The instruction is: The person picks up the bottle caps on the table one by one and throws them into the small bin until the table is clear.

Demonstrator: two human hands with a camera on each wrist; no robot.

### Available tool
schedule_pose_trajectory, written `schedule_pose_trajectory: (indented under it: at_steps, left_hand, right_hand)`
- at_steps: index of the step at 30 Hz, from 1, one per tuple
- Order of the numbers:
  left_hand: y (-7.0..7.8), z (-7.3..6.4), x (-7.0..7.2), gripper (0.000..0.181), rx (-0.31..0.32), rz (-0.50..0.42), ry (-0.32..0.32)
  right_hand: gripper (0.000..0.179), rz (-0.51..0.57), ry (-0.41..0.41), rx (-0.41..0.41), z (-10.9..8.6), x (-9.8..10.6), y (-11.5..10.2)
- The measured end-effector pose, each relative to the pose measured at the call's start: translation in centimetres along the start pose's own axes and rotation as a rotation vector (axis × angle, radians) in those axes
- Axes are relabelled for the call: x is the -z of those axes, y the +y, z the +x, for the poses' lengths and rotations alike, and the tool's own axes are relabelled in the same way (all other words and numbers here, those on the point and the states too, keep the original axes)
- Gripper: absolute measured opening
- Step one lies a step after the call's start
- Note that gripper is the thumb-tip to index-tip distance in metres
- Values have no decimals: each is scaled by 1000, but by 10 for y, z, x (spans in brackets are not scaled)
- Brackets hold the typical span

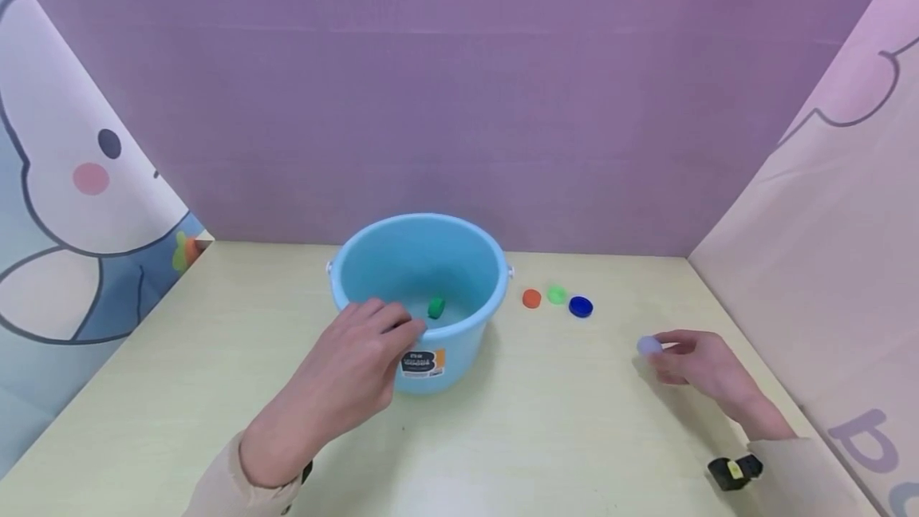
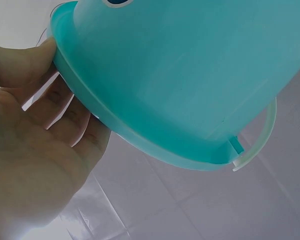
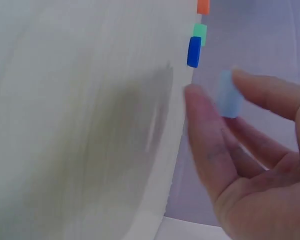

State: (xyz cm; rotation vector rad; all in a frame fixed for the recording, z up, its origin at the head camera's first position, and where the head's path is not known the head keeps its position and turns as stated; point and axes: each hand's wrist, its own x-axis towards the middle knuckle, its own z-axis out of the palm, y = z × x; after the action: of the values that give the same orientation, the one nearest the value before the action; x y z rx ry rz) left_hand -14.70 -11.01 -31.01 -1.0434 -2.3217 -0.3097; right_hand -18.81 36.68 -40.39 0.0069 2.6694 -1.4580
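A light blue plastic bucket [image 1: 459,349] stands upright on the table, with a green bottle cap [image 1: 435,308] lying inside it. My left hand [image 1: 366,365] grips the bucket's near rim; in the left wrist view the thumb and fingers [image 2: 57,107] bend round that rim from both sides. Over the right part of the table, my right hand [image 1: 707,369] pinches a pale blue bottle cap [image 3: 229,95] between thumb and fingers. Left of that hand lie a dark blue cap [image 1: 581,307], a light green cap [image 1: 557,294] and an orange cap [image 1: 531,298].
The pale wooden table [image 1: 560,437] meets a purple backdrop [image 1: 459,102] behind the bucket. Printed cloth panels border both sides. A white handle [image 2: 262,140] hangs at the bucket's side. A black wrist device [image 1: 734,471] sits at the right sleeve.
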Motion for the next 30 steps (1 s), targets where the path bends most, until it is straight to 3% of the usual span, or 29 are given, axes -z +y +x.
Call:
schedule_pose_trajectory:
  at_steps: [15, 30]
  left_hand:
    - [0, 1, 0, 29, 7, -10, -4]
    - [0, 0, 0, 29, 12, -2, -8]
  right_hand:
    - [60, 18, 110, 66, 2, -6, -4]
    - [59, 67, 139, 115, 4, -16, -17]
